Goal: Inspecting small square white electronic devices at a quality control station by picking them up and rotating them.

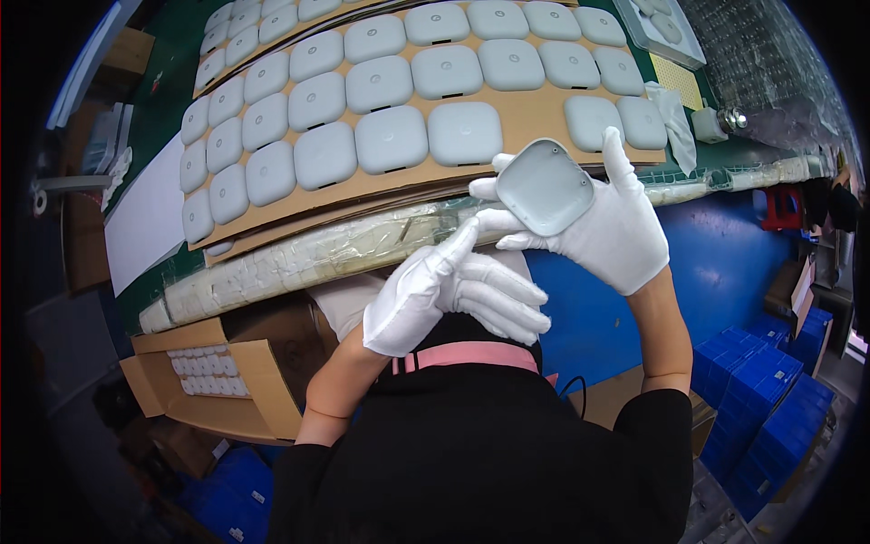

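A light-grey rounded-square plastic cover (546,188) lies across the fingers of my right hand (621,231), its hollow inner side showing. The white-gloved fingers reach behind and past its left edge, and the thumb points up, apart from it. My left hand (453,295), also in a white glove, is just left of and below the cover. Its fingers are stretched out, the thumb is raised, and nothing shows in it. Beyond both hands, rows of similar grey covers (390,139) lie outer side up on brown cardboard (524,118). One spot in the nearest row shows bare cardboard.
The bench edge (326,249) is wrapped in clear film. A pale cloth (672,127) and a white tray (684,45) are at the right. Below left stands an open carton (272,381) with more covers; blue boxes (752,399) are stacked at lower right.
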A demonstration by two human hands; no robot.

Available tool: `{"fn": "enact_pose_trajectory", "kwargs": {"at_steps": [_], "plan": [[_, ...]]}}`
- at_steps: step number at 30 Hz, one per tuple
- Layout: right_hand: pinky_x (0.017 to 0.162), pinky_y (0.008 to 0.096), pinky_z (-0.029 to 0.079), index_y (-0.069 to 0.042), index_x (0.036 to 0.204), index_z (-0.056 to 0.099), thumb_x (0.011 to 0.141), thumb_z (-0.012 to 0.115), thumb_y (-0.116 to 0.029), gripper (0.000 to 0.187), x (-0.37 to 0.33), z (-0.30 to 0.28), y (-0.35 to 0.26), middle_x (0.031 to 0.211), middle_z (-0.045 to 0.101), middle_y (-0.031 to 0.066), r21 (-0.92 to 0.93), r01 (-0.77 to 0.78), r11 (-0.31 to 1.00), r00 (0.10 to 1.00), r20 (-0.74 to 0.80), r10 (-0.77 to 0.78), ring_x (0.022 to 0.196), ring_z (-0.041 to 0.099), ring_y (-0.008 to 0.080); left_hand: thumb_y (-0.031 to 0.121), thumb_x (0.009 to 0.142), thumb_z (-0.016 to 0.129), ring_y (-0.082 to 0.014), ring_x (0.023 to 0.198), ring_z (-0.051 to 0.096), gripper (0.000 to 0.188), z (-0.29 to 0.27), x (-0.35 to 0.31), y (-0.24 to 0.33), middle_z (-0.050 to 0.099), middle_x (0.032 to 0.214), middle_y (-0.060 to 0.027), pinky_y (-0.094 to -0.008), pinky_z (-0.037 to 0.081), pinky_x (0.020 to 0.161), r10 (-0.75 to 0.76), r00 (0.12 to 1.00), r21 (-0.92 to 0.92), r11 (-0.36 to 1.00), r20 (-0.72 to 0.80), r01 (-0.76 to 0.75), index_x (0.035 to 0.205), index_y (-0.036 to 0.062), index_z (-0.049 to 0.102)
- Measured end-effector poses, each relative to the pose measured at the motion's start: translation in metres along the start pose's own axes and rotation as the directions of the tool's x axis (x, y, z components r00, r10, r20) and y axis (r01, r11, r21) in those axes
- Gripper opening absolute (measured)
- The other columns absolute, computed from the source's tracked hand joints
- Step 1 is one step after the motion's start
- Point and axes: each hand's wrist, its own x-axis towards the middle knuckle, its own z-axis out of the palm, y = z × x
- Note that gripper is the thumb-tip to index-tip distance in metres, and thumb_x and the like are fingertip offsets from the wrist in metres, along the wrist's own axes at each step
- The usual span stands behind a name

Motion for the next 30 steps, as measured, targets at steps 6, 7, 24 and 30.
{"fn": "enact_pose_trajectory", "kwargs": {"at_steps": [6, 7, 24, 30], "plan": [[0.119, 0.0543, 0.026, 0.010, 0.145, 0.034, 0.104, 0.026, -0.055, 0.077, -0.001, 0.010, 0.015, 0.153, 0.028, 0.0324, -0.451, -0.018, 0.893, 0.998, -0.059, -0.010, 0.141, 0.034, 0.0455, 0.048, 0.107, 0.024, -0.0380, 0.093, 0.071, 0.068, -0.007, -0.002, -0.004, 0.068, 0.107, -0.0279, -0.0396, 0.059, 0.081, 0.026, 1.000, -0.114, 0.993, 0.009, -0.025, 0.132, -0.0082, 0.051], [0.118, 0.0506, 0.029, 0.007, 0.143, 0.040, 0.103, 0.034, -0.048, 0.068, -0.004, 0.020, 0.022, 0.153, 0.033, 0.0276, -0.764, -0.002, 0.646, 0.997, -0.052, -0.059, 0.139, 0.038, 0.0410, 0.047, 0.106, 0.029, -0.0348, 0.097, 0.070, 0.064, -0.006, -0.003, -0.004, 0.068, 0.109, -0.0259, -0.0390, 0.059, 0.084, 0.039, 0.999, -0.151, 0.988, 0.001, -0.039, 0.133, -0.0059, 0.052], [0.115, 0.0448, 0.035, -0.009, 0.135, 0.055, 0.063, 0.081, -0.007, 0.077, 0.009, 0.042, 0.002, 0.128, 0.060, 0.0081, -0.514, 0.027, -0.858, 0.879, 0.421, -0.225, 0.118, 0.055, 0.0298, 0.030, 0.104, 0.049, -0.0221, 0.103, 0.067, 0.044, -0.004, -0.003, 0.002, 0.068, 0.117, -0.0177, -0.0305, 0.052, 0.093, 0.352, 0.914, 0.351, 0.897, -0.203, -0.268, 0.128, -0.0053, 0.059], [0.115, 0.0459, 0.035, -0.009, 0.136, 0.057, 0.063, 0.082, -0.010, 0.078, 0.028, 0.027, -0.025, 0.132, 0.060, 0.0099, -0.484, -0.016, -0.875, 0.877, 0.413, -0.245, 0.130, 0.050, 0.0349, 0.033, 0.105, 0.043, -0.0276, 0.108, 0.067, 0.050, -0.014, -0.011, -0.006, 0.065, 0.121, -0.0228, -0.0327, 0.052, 0.097, 0.221, 0.950, -0.009, 0.973, -0.223, -0.229, 0.131, -0.0084, 0.055]]}}
